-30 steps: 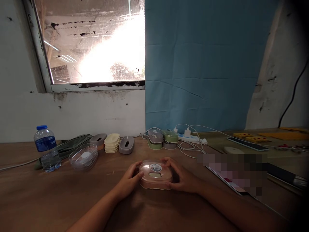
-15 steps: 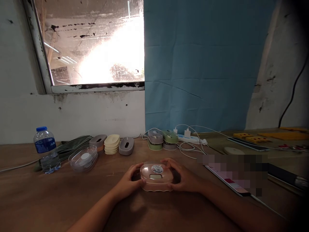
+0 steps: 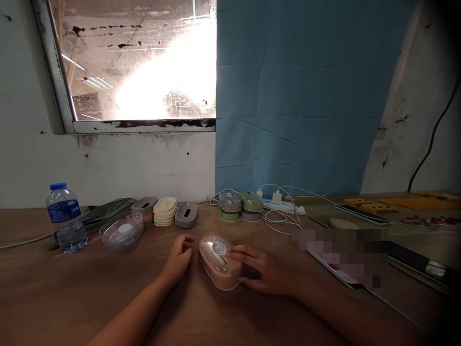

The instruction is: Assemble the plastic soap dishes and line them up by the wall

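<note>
A pink soap box [image 3: 219, 271] with a clear lid and a round label stands on the brown table, turned at a slant. My right hand [image 3: 261, 269] grips its right side, fingers on the lid and thumb low against the wall. To the left of the box, and apart from it, my left hand [image 3: 179, 257] rests on the table. Its fingers are loosely bent, the thumb away from them, and nothing is in it.
Along the back are a water bottle [image 3: 65, 218], clear lids [image 3: 122, 232], a stack of cream trays [image 3: 165, 211], a grey box base [image 3: 187, 215] and lidded grey and green boxes [image 3: 241, 206]. A power strip [image 3: 279, 205] with cables and a phone [image 3: 334, 266] lie to the right.
The pink soap box has turned from crosswise to slanted and shifted slightly left. My left hand has let go of it and moved left; my right hand still holds it.
</note>
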Action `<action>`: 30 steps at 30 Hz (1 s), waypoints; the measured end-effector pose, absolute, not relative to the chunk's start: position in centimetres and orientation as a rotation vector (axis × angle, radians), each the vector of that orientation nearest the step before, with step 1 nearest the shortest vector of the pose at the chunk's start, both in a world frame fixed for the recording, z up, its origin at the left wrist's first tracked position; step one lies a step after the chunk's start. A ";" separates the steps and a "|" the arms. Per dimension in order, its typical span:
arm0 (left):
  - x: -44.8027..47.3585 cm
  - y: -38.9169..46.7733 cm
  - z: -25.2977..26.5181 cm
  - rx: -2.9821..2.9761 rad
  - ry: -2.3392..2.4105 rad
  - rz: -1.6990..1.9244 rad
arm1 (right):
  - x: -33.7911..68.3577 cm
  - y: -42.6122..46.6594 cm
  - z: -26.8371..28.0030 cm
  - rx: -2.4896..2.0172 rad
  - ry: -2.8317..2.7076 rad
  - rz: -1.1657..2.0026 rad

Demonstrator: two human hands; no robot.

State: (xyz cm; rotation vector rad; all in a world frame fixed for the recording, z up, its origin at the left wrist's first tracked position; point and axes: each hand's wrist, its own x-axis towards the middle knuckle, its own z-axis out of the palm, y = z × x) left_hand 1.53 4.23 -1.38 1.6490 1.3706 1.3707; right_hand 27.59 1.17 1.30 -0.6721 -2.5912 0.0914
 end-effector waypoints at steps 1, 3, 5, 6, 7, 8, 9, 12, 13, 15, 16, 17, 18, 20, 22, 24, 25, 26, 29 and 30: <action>1.4 4.4 -1.5 1.601 1.407 1.403 | 27.2 1.1 1.0 -0.725 -2.570 0.076; 1.1 4.7 -1.6 1.526 1.441 1.443 | 26.5 1.2 0.6 -0.829 -2.536 0.048; 0.9 4.9 -1.6 1.459 1.463 1.467 | 25.6 1.9 0.3 -0.921 -2.527 0.000; 0.9 4.9 -1.6 1.435 1.469 1.473 | 25.1 2.4 0.2 -0.968 -2.532 -0.034; 0.8 4.9 -1.6 1.418 1.472 1.478 | 24.6 3.1 0.2 -1.021 -2.545 -0.075; 0.9 4.8 -1.6 1.407 1.473 1.481 | 23.9 3.9 0.2 -1.089 -2.562 -0.129; 0.9 4.8 -1.6 1.400 1.475 1.486 | 23.2 4.8 0.2 -1.172 -2.572 -0.192; 0.9 4.8 -1.5 1.405 1.482 1.510 | 20.9 7.9 0.5 -1.455 -2.535 -0.361; 0.9 4.7 -1.5 1.413 1.483 1.518 | 20.2 8.9 0.6 -1.503 -2.511 -0.383; 0.8 4.7 -1.4 1.435 1.485 1.532 | 19.0 11.0 0.8 -1.566 -2.467 -0.398; 0.7 4.7 -1.3 1.448 1.485 1.538 | 18.5 11.9 0.9 -1.596 -2.446 -0.403; 0.6 4.6 -1.2 1.461 1.485 1.544 | 18.1 12.7 1.0 -1.625 -2.424 -0.407; 0.5 4.6 -1.1 1.472 1.486 1.552 | 17.8 13.5 1.2 -1.651 -2.400 -0.411; 0.4 4.6 -1.1 1.488 1.494 1.565 | 17.4 14.6 1.5 -1.689 -2.357 -0.418; 0.2 4.6 -1.1 1.493 1.509 1.573 | 16.9 15.3 2.0 -1.703 -2.329 -0.425; 0.1 4.8 -1.3 1.490 1.522 1.578 | 16.2 15.5 2.5 -1.679 -2.330 -0.434; 0.0 4.9 -1.3 1.487 1.526 1.581 | 15.7 15.4 2.8 -1.648 -2.345 -0.438; -0.1 5.0 -1.4 1.481 1.529 1.584 | 15.1 15.3 3.0 -1.605 -2.371 -0.441; -0.4 5.4 -1.7 1.464 1.533 1.597 | 13.0 14.7 3.0 -1.455 -2.492 -0.429; -0.5 5.5 -1.8 1.460 1.535 1.603 | 12.3 14.6 2.9 -1.416 -2.533 -0.420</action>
